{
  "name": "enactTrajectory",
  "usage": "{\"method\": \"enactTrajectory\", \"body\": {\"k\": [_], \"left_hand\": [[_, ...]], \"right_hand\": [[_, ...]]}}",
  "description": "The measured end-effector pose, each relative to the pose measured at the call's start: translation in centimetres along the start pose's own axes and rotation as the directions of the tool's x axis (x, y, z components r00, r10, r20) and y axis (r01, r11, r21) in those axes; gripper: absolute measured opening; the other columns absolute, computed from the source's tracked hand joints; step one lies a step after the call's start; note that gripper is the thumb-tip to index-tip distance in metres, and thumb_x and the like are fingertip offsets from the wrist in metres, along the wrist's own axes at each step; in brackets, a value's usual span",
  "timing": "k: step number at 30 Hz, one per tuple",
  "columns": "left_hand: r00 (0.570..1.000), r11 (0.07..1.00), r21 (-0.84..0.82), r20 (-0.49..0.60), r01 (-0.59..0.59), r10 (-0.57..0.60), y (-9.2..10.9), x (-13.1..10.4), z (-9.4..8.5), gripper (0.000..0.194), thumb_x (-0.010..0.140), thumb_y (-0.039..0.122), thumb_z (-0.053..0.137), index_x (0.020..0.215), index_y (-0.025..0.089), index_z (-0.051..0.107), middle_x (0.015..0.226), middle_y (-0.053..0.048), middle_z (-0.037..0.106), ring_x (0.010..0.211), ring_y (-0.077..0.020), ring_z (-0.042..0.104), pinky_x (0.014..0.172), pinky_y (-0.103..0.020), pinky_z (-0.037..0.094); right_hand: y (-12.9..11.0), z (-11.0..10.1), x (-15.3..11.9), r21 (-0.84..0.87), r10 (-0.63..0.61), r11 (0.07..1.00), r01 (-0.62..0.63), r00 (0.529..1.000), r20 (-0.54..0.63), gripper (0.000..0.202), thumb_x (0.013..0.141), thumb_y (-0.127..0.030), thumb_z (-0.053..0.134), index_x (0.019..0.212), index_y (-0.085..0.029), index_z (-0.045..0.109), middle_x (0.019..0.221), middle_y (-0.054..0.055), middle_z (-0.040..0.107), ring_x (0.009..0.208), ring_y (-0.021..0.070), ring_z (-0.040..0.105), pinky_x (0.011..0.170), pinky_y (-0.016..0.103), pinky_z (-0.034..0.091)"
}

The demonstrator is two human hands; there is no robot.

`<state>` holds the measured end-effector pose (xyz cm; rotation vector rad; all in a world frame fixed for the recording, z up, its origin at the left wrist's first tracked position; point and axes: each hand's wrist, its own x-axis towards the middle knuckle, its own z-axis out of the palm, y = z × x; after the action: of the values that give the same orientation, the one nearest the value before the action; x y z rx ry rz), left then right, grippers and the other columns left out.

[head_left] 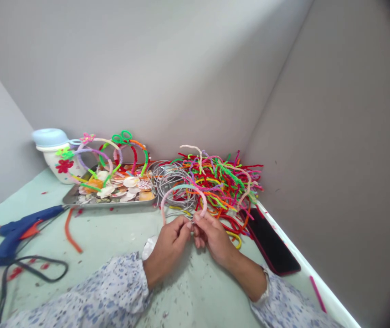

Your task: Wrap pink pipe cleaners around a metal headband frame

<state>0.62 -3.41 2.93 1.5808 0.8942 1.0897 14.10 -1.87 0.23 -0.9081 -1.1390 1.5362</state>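
Head view: At a pale green bench (113, 246), a person's left hand (173, 240) and right hand (214, 238) meet at the lower right end of a pastel fuzzy hoop (184, 187), each grip closed on it, fingertips and thumbs pinched close together. The hoop arches upright above the bench, in front of thin grey wire rings (171, 169) and a heap of bright fuzzy stems (217, 177). To the left, decorated hoops (119, 157) stand at a metal tray (109, 205) of shell-like discs (131, 181); a blue glue gun (15, 232) lies nearer. A dark phone (275, 243) rests at right.
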Motion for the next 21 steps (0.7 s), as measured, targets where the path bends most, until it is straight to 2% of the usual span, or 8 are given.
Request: {"method": "enactTrajectory", "body": {"k": [4,7,10,13,16,18,21], "left_hand": [[0.999,0.999,0.046,0.039,-0.013,0.012,0.3,-0.1,-0.1,0.028,0.092,0.03,0.035,0.075,0.017,0.054,0.068,-0.001,0.062,0.066,-0.0145,0.056,0.068,-0.026,0.043],[0.998,0.989,0.143,0.063,-0.019,0.01,0.2,-0.2,-0.1,0.026,0.092,0.03,0.038,0.077,0.017,0.055,0.074,-0.002,0.063,0.072,-0.0155,0.057,0.07,-0.026,0.042],[0.998,0.961,0.278,0.068,-0.006,-0.013,-0.3,-0.3,-0.1,0.02,0.089,0.031,0.043,0.08,0.018,0.056,0.076,-0.002,0.063,0.069,-0.0155,0.055,0.064,-0.025,0.04],[0.998,0.933,0.359,0.062,-0.005,-0.018,-0.4,-0.5,0.0,0.019,0.087,0.033,0.046,0.08,0.018,0.056,0.071,-0.001,0.061,0.064,-0.0152,0.051,0.058,-0.024,0.037],[0.999,0.94,0.341,0.043,-0.013,-0.002,-0.1,-0.6,-0.1,0.022,0.087,0.034,0.044,0.082,0.018,0.058,0.069,-0.001,0.058,0.062,-0.0148,0.049,0.057,-0.024,0.035],[1.0,0.954,0.301,-0.005,0.013,-0.012,0.0,-0.6,-0.1,0.022,0.088,0.035,0.043,0.09,0.018,0.058,0.064,0.001,0.056,0.058,-0.0143,0.048,0.055,-0.024,0.035],[0.997,0.969,0.241,-0.072,0.051,-0.034,-0.1,-0.7,-0.2,0.023,0.089,0.036,0.042,0.095,0.019,0.057,0.061,0.002,0.053,0.054,-0.0137,0.048,0.052,-0.023,0.034]], "right_hand": [[-0.7,0.2,-0.2,-0.051,-0.019,0.999,0.019,1.0,-0.007,0.026,0.084,-0.044,0.052,0.077,-0.019,0.048,0.052,-0.007,0.048,0.037,0.0063,0.044,0.037,0.018,0.029],[-1.4,0.1,-0.2,-0.095,-0.04,0.995,0.039,0.999,-0.011,0.023,0.083,-0.041,0.053,0.076,-0.019,0.049,0.049,-0.007,0.047,0.038,0.0071,0.043,0.039,0.019,0.031],[-2.2,0.0,-0.3,-0.097,-0.06,0.994,0.058,0.998,-0.015,0.02,0.083,-0.038,0.054,0.077,-0.02,0.049,0.054,-0.007,0.048,0.041,0.0075,0.044,0.042,0.02,0.034],[-3.1,-0.1,-0.7,-0.156,-0.146,0.977,0.143,0.989,-0.006,0.015,0.084,-0.033,0.052,0.077,-0.02,0.049,0.056,-0.006,0.046,0.045,0.0081,0.043,0.046,0.021,0.036],[-3.9,-0.1,-1.1,-0.252,-0.222,0.944,0.211,0.975,-0.015,0.013,0.087,-0.031,0.049,0.08,-0.02,0.051,0.055,-0.005,0.049,0.049,0.0098,0.046,0.051,0.022,0.038],[-4.2,-0.2,-1.0,-0.278,-0.26,0.931,0.236,0.964,-0.051,0.013,0.087,-0.031,0.048,0.081,-0.02,0.052,0.056,-0.004,0.051,0.05,0.0103,0.047,0.051,0.022,0.038],[-4.4,-0.7,-0.4,-0.209,-0.258,0.951,0.227,0.957,-0.135,0.013,0.085,-0.031,0.048,0.078,-0.02,0.051,0.054,-0.005,0.052,0.045,0.0096,0.047,0.045,0.021,0.034]]}}
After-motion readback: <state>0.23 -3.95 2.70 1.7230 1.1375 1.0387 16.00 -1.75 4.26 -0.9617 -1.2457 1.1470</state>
